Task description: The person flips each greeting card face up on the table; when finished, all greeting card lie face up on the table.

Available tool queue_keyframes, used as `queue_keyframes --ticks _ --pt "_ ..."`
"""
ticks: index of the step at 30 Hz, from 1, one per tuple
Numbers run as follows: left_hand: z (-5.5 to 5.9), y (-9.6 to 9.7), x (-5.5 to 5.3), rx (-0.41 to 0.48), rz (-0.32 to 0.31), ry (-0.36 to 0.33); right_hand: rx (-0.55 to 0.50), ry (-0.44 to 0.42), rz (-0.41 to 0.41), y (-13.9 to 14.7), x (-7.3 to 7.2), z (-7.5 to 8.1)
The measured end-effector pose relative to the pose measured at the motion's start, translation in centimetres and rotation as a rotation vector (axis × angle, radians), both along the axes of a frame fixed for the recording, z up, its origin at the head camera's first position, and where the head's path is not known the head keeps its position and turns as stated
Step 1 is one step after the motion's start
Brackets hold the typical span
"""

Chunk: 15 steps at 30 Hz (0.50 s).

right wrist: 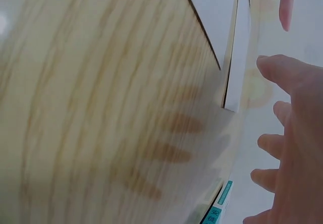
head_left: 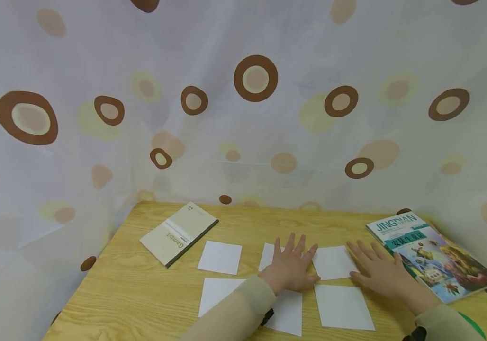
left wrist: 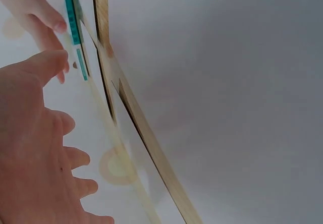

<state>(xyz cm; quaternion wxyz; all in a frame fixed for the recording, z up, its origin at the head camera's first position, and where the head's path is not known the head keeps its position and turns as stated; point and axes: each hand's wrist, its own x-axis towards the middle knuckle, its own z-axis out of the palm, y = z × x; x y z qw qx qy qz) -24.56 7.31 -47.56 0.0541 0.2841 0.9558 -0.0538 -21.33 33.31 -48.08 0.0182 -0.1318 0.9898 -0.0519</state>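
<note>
My left fingers [head_left: 300, 244] and right fingers [head_left: 357, 254] are hovering spread, gripping nothing. Six white sheets [head_left: 345, 308] are lying below and beside them, two rows on the tabletop [head_left: 103, 300]; magazine [head_left: 428, 260] sitting right.

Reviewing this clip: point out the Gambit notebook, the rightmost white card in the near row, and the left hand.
Gambit notebook [head_left: 179, 234]: head view, middle of its cover.
Rightmost near-row white card [head_left: 344, 307]: head view, middle of its face.
Left hand [head_left: 289, 266]: head view, back of the hand.
</note>
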Motion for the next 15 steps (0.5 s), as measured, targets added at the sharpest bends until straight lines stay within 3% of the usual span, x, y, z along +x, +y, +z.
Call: queue_keyframes --ticks 15 --pt "0.0 0.1 0.3 -0.007 -0.023 -0.011 -0.062 0.009 0.147 1.7 -0.8 -0.5"
